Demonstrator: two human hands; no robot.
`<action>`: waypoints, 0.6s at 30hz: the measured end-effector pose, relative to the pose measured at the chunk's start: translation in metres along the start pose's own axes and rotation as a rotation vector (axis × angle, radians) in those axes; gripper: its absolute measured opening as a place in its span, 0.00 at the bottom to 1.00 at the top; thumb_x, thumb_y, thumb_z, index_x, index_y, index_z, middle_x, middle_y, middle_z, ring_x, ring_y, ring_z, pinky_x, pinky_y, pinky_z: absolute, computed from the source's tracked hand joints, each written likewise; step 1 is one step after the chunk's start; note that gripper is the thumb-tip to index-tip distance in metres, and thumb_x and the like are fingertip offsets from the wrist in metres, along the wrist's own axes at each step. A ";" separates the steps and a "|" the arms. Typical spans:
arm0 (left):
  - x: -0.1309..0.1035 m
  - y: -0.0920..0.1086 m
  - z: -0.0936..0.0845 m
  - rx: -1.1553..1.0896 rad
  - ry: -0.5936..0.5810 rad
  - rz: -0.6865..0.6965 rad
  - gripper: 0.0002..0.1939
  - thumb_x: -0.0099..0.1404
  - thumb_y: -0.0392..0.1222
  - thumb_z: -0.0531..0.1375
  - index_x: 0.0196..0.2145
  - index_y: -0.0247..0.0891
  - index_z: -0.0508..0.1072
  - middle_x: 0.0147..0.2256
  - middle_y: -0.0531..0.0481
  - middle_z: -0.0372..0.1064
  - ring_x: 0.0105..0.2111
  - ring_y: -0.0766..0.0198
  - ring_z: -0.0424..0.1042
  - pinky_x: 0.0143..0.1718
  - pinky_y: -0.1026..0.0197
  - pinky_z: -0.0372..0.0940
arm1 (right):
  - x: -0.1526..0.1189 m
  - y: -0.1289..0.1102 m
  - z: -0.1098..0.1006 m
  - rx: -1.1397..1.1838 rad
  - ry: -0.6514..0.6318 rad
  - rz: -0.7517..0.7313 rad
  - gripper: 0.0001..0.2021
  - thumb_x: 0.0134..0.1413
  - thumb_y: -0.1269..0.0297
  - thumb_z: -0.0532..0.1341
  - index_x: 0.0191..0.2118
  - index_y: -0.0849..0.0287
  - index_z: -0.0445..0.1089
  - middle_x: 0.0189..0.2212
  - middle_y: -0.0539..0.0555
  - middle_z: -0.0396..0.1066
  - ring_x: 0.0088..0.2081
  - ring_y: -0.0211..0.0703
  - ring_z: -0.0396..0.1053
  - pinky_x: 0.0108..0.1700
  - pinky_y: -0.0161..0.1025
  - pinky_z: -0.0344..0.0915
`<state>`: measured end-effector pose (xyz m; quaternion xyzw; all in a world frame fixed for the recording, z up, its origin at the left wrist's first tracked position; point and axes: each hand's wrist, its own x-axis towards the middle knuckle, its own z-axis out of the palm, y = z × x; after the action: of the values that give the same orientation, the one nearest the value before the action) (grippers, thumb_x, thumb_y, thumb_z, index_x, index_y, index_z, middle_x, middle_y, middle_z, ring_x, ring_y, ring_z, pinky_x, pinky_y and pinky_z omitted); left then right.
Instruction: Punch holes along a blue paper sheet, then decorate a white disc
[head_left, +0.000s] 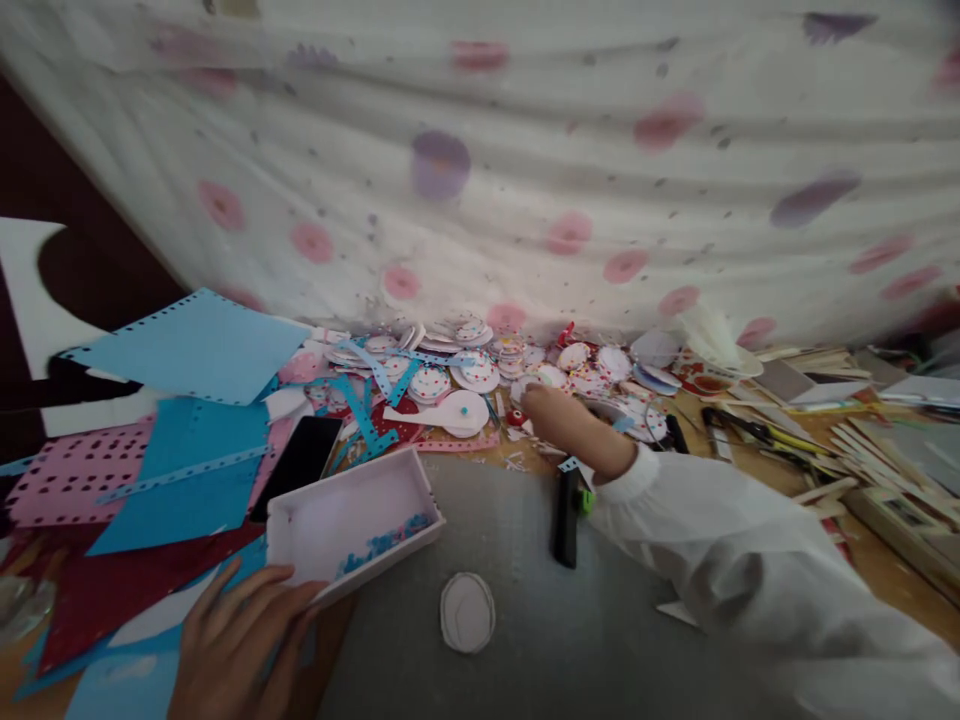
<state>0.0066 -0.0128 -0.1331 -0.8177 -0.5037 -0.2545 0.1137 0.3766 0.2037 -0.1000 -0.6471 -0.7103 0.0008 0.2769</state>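
My left hand (244, 630) grips the near left corner of a shallow white box (345, 500), its fingers over the edge. Small blue bits (386, 543) lie in the box's near right part. My right hand (559, 425) reaches forward into a pile of dotted paper discs (480, 370); its fingertips are hidden, so whether it holds a disc cannot be seen. Beneath that forearm lies a black-handled tool with a green part (566, 520). A small stack of round white paper pieces (467, 612) rests on the grey mat (405, 650) between my arms.
Blue paper sheets (202, 345), pink dotted paper (82, 465) and a black phone (304, 460) lie at the left. Wooden sticks (892, 470), yellow-handled scissors (780, 435) and a bowl (709, 370) are on the right. A flowered curtain (510, 180) hangs behind.
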 end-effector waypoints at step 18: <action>0.012 0.021 0.013 -0.106 0.008 0.000 0.05 0.66 0.39 0.58 0.39 0.42 0.73 0.33 0.50 0.76 0.43 0.51 0.72 0.59 0.43 0.49 | -0.021 -0.027 -0.019 -0.330 -0.487 -0.165 0.11 0.64 0.65 0.57 0.48 0.61 0.69 0.47 0.58 0.70 0.45 0.44 0.70 0.47 0.45 0.69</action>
<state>0.0335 -0.0072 -0.1360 -0.8215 -0.4891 -0.2842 0.0722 0.3596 0.1730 -0.0831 -0.6043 -0.7964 0.0178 -0.0113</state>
